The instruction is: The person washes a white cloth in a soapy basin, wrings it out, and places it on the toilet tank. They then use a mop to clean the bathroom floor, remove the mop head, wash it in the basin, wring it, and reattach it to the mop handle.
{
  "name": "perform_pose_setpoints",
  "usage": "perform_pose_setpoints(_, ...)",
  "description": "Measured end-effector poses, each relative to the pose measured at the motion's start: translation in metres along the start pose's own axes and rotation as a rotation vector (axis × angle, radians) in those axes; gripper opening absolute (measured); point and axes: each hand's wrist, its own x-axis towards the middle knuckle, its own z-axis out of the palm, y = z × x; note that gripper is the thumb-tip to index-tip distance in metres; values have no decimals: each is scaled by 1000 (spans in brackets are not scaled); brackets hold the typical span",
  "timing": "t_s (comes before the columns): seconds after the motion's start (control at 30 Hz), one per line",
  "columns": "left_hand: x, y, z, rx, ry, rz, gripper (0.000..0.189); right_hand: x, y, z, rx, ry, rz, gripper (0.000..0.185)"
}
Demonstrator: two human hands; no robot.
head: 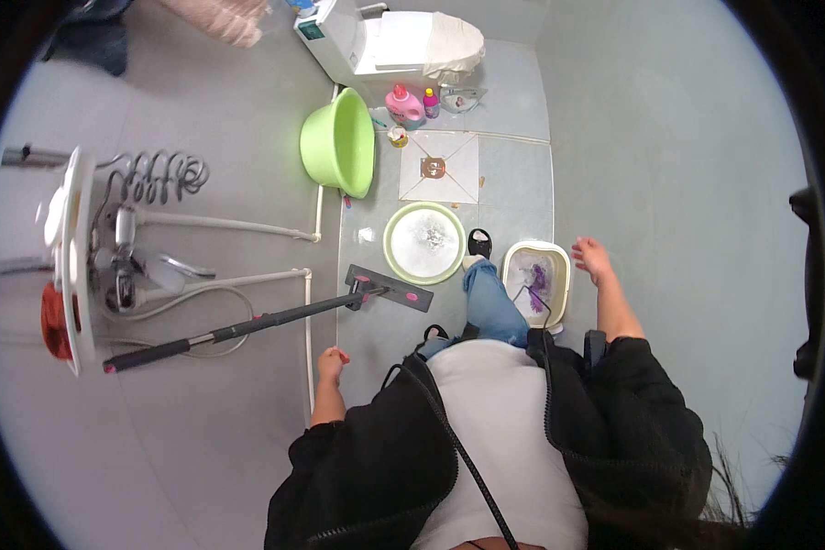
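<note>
My left hand (331,364) hangs low at my left side with curled fingers, near the left wall. A small reddish spot shows at its fingertips; I cannot tell whether it is an object. My right hand (591,260) is held out in the air beside the cream tub, fingers apart and holding nothing. In that cream tub (564,292), a purple fringed thing (537,283) lies in sudsy water. Before my feet sits a round light-green basin (389,265) filled with white suds (419,240). A grey flat mop (282,316) leans towards the left wall, its rectangular head on the floor.
A tall green tub (320,144) is tipped against the left wall. Ahead are a floor drain (433,168), a pink detergent jug (404,106), a magenta bottle (431,104) and a toilet (402,41). A shower mixer (124,258) and white pipes (247,226) project at left.
</note>
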Motion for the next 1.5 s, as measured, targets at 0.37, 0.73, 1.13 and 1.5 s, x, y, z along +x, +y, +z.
perform_pose_setpoints(0.37, 6, 149, 69, 14, 55, 180, 22, 145, -208, -5, -54, -98, -139, 42)
perform_pose_setpoints(0.73, 74, 174, 99, 343, -51, 582, 29, 171, -417, -38, 241, -136, -401, 25)
perform_pose_setpoints(1.13, 100, 479, 245, 316, 55, 408, 26, 415, -854, -157, 302, 142, -884, 35)
perform_pose_setpoints(1.5, 156, 661, 321, 558, 54, 422, 18, 472, -1160, -256, -1, 569, -1345, 47)
